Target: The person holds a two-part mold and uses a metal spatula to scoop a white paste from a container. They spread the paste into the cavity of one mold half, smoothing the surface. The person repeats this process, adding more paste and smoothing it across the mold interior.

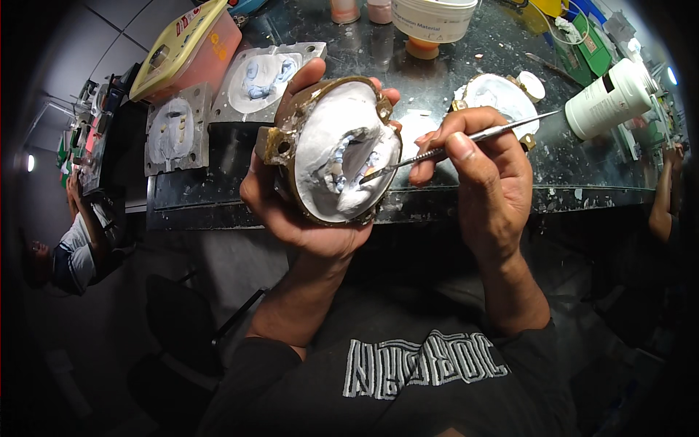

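Observation:
My left hand (317,237) cups a brass-coloured dental flask half (304,116), tilted so its white plaster filling faces me. Set in the plaster is a horseshoe-shaped row of teeth (337,162) with bluish patches around a hollow. In my right hand (489,171) a thin metal dental carver (480,136) with a knurled grip is pinched between thumb and fingers. Its working tip rests at or very near the plaster beside the teeth, on the right side of the row. The fingers behind the flask are partly hidden.
Two grey flask halves (177,130) with plaster lie at the bench's left, beside a pink tub with yellow lid (191,51). Behind my right hand lies another plaster-filled flask half (502,98). A white jar (610,100) and a white bucket (435,20) stand farther off. Other people work at both sides.

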The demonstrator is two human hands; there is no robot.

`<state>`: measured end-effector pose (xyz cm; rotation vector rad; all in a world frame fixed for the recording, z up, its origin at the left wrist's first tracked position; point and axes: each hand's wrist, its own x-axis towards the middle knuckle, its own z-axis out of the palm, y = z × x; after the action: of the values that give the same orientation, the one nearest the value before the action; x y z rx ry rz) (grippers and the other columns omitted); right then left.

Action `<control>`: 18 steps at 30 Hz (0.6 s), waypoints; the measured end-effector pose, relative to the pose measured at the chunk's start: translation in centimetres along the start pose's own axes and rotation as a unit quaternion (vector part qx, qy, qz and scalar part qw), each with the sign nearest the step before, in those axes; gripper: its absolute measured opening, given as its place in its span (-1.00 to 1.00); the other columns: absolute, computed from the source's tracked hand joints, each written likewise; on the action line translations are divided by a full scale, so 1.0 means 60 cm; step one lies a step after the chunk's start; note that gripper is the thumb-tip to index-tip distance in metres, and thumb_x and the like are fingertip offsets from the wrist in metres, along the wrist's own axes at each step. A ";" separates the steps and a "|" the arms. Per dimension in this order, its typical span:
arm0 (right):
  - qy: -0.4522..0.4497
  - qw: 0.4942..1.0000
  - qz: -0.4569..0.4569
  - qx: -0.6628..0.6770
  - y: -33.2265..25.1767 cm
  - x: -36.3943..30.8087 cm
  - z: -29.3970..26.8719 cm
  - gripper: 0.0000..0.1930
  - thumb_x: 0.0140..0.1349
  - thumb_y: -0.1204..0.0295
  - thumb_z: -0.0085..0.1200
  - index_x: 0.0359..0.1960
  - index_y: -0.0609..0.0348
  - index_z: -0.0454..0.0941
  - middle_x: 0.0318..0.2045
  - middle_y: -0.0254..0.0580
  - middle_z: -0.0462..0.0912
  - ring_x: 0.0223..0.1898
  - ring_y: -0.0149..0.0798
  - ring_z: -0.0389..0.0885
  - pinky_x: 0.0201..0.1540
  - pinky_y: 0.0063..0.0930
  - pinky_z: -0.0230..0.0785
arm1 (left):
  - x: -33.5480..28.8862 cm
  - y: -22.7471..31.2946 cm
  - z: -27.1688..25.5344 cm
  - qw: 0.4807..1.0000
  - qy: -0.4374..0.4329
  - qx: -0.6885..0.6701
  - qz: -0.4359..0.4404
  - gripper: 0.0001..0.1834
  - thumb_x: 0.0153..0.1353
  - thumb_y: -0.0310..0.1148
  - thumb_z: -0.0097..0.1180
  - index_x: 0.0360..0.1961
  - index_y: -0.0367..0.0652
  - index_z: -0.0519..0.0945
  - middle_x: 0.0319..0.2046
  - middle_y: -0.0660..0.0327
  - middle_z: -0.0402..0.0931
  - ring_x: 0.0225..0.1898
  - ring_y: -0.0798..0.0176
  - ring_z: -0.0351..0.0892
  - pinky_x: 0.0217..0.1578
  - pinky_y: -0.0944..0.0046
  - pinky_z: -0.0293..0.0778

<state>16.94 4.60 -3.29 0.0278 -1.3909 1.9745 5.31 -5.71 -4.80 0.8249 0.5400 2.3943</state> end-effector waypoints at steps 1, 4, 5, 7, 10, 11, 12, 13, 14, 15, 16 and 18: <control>0.001 1.000 -0.002 0.001 -0.001 0.000 0.000 -0.84 0.39 0.49 0.01 -0.12 0.36 0.45 -0.24 -0.17 0.58 -0.28 -0.38 0.66 -0.16 -0.56 0.53 | -0.001 -0.001 0.000 1.000 0.000 0.000 0.000 0.03 0.19 0.45 -0.23 0.43 -0.15 0.05 0.17 -0.27 0.30 0.18 -0.33 0.36 0.05 -0.20 0.51; 0.016 0.997 -0.007 -0.082 -0.006 -0.001 0.013 -0.84 0.37 0.48 -0.05 -0.16 0.38 0.44 -0.30 -0.06 0.57 -0.36 -0.33 0.61 -0.17 -0.47 0.52 | -0.002 -0.001 0.000 1.000 0.010 -0.001 0.004 0.03 0.19 0.44 -0.23 0.44 -0.15 0.05 0.18 -0.27 0.29 0.18 -0.35 0.35 0.06 -0.20 0.51; 0.015 0.997 -0.007 -0.081 -0.006 -0.002 0.016 -0.84 0.37 0.48 -0.05 -0.16 0.38 0.44 -0.30 -0.06 0.57 -0.36 -0.33 0.61 -0.17 -0.47 0.52 | -0.002 -0.001 -0.002 1.000 -0.004 -0.020 0.001 0.02 0.19 0.44 -0.23 0.44 -0.15 0.04 0.18 -0.27 0.29 0.18 -0.35 0.35 0.06 -0.20 0.50; 0.024 0.994 -0.019 -0.101 -0.005 -0.002 0.019 -0.84 0.38 0.48 -0.05 -0.17 0.38 0.44 -0.29 -0.06 0.57 -0.36 -0.34 0.61 -0.18 -0.48 0.52 | -0.001 0.000 -0.002 0.999 -0.018 -0.039 -0.001 0.02 0.19 0.43 -0.23 0.44 -0.15 0.04 0.18 -0.27 0.28 0.18 -0.36 0.35 0.06 -0.20 0.50; -0.005 0.999 -0.003 -0.043 0.000 -0.001 0.004 -0.85 0.39 0.50 0.00 -0.14 0.37 0.45 -0.23 -0.15 0.58 -0.28 -0.39 0.66 -0.14 -0.54 0.54 | -0.001 0.000 -0.001 0.999 -0.013 -0.030 -0.003 0.01 0.20 0.42 -0.23 0.44 -0.15 0.04 0.18 -0.28 0.28 0.19 -0.37 0.34 0.07 -0.20 0.49; -0.005 0.999 -0.003 -0.043 0.002 -0.001 0.004 -0.85 0.39 0.50 0.00 -0.14 0.37 0.45 -0.23 -0.15 0.58 -0.28 -0.39 0.66 -0.14 -0.54 0.54 | -0.001 0.000 -0.002 1.000 -0.012 -0.027 -0.004 0.01 0.20 0.42 -0.23 0.44 -0.15 0.04 0.18 -0.28 0.28 0.20 -0.37 0.33 0.07 -0.20 0.48; 0.002 1.000 0.004 -0.031 0.004 -0.001 0.005 -0.85 0.40 0.49 0.00 -0.14 0.37 0.45 -0.24 -0.16 0.58 -0.28 -0.39 0.66 -0.14 -0.54 0.54 | -0.001 -0.001 -0.003 1.000 -0.011 -0.025 -0.005 0.01 0.20 0.42 -0.24 0.44 -0.15 0.04 0.18 -0.28 0.28 0.20 -0.37 0.32 0.08 -0.20 0.48; 0.009 1.000 0.012 -0.019 0.006 0.000 0.005 -0.85 0.40 0.49 0.00 -0.14 0.37 0.45 -0.25 -0.16 0.58 -0.28 -0.39 0.66 -0.14 -0.55 0.55 | -0.001 -0.001 -0.003 1.000 -0.011 -0.025 -0.005 0.01 0.20 0.42 -0.24 0.44 -0.15 0.04 0.18 -0.28 0.28 0.20 -0.37 0.32 0.08 -0.20 0.48; 0.009 1.000 0.012 -0.019 0.006 0.000 0.004 -0.85 0.40 0.49 0.00 -0.14 0.37 0.45 -0.25 -0.16 0.58 -0.28 -0.39 0.66 -0.14 -0.55 0.55 | -0.001 -0.001 -0.003 1.000 -0.009 -0.021 -0.004 0.01 0.20 0.42 -0.24 0.44 -0.15 0.04 0.18 -0.28 0.28 0.20 -0.37 0.32 0.07 -0.20 0.48; 0.010 1.000 0.019 -0.001 0.007 0.001 0.002 -0.84 0.41 0.48 -0.01 -0.14 0.37 0.45 -0.27 -0.16 0.59 -0.28 -0.39 0.66 -0.14 -0.54 0.55 | -0.001 -0.001 -0.003 1.000 -0.007 -0.017 -0.002 0.01 0.20 0.42 -0.25 0.44 -0.15 0.04 0.18 -0.29 0.28 0.20 -0.37 0.32 0.07 -0.20 0.48; 0.011 0.999 0.026 0.017 0.007 0.001 0.001 -0.84 0.41 0.47 -0.02 -0.15 0.36 0.45 -0.29 -0.16 0.59 -0.28 -0.39 0.66 -0.14 -0.54 0.55 | -0.001 -0.001 -0.001 1.000 -0.007 -0.017 -0.003 0.01 0.20 0.42 -0.25 0.44 -0.15 0.04 0.18 -0.29 0.28 0.20 -0.37 0.32 0.07 -0.20 0.48; 0.027 0.999 0.037 0.010 0.001 0.003 0.006 -0.83 0.40 0.45 -0.04 -0.16 0.36 0.44 -0.30 -0.09 0.59 -0.32 -0.36 0.63 -0.16 -0.49 0.52 | -0.002 -0.001 0.005 1.000 0.015 0.013 -0.002 0.01 0.21 0.42 -0.26 0.44 -0.16 0.03 0.18 -0.29 0.27 0.20 -0.36 0.33 0.06 -0.20 0.48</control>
<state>16.68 4.39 -3.13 -0.0674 -1.3545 2.0351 5.58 -5.66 -4.67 0.7994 0.5853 2.4036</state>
